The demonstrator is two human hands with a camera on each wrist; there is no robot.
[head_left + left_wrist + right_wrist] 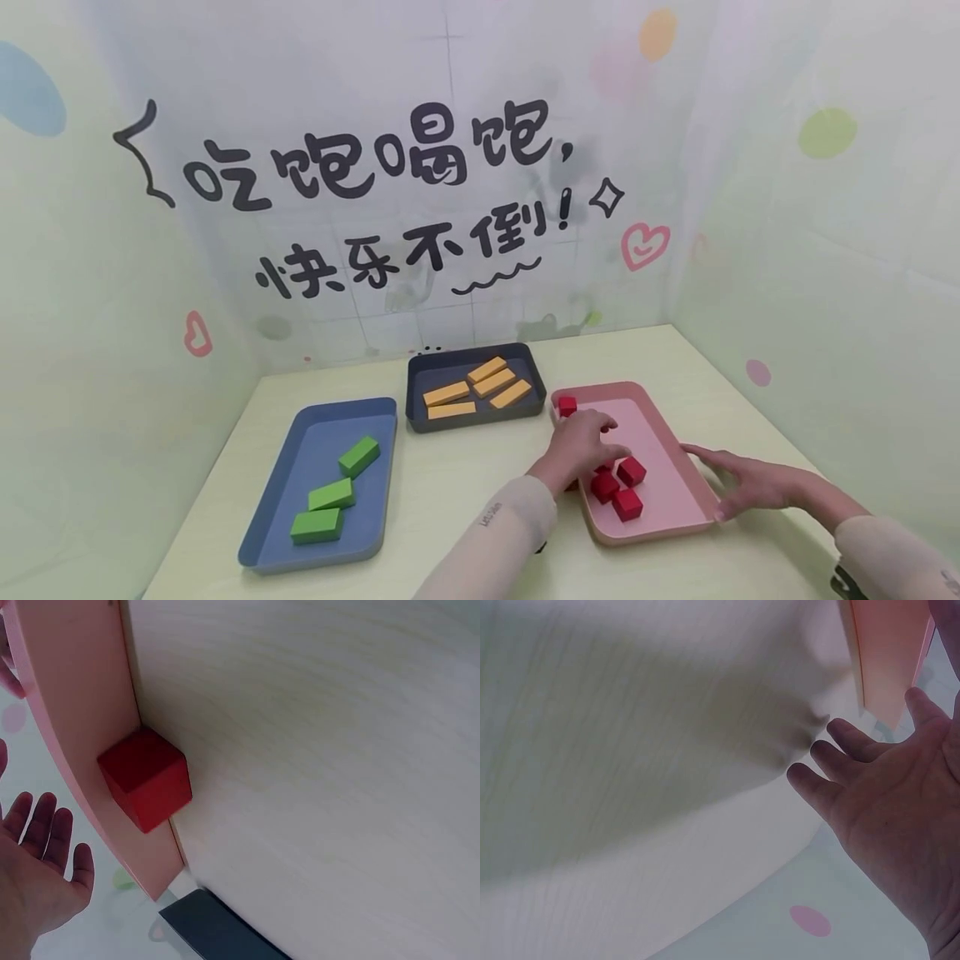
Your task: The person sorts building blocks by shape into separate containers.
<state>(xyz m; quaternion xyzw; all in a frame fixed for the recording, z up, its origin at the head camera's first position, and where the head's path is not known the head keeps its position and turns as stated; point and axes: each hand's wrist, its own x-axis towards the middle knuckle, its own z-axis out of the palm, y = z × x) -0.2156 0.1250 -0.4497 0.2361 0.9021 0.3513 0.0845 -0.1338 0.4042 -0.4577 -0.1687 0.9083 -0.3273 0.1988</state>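
A pink tray lies at the right of the table, with several red cubes inside it. Above its left side is my left hand, fingers relaxed and slightly bent, holding nothing; it hides part of the tray. In the left wrist view one red cube sits on the table against the tray's outer wall, and the left hand's palm is seen beyond. My right hand is spread along the tray's right side, fingertips and thumb at the rim. Its fingers look extended in the right wrist view.
A blue tray with three green blocks stands at the left. Behind, in the middle, a dark tray holds several orange blocks. Printed curtains enclose the table at the back and both sides.
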